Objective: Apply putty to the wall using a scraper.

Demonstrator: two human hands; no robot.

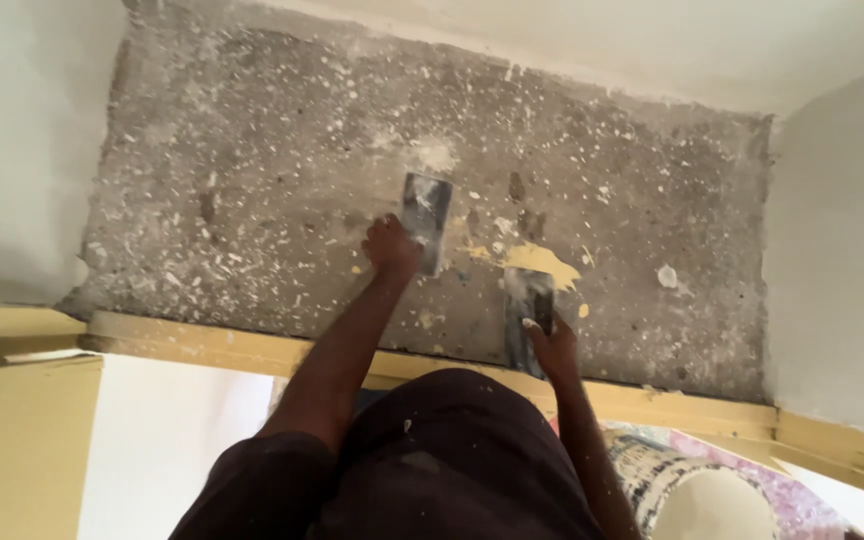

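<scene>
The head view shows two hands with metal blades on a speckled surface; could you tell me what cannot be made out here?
- Left blade: handle hidden under the left hand.
- Right blade: lower part covered by the right hand.
- Bucket: cut off by the bottom edge, contents unclear.
- Yellow paste: blurred edges.

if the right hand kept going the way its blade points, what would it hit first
The right hand holds a trowel pointing up the picture. Just past its tip lies the yellow patch of paste on the grey speckled surface. That comes first, though whether the blade already touches it is unclear.
</scene>
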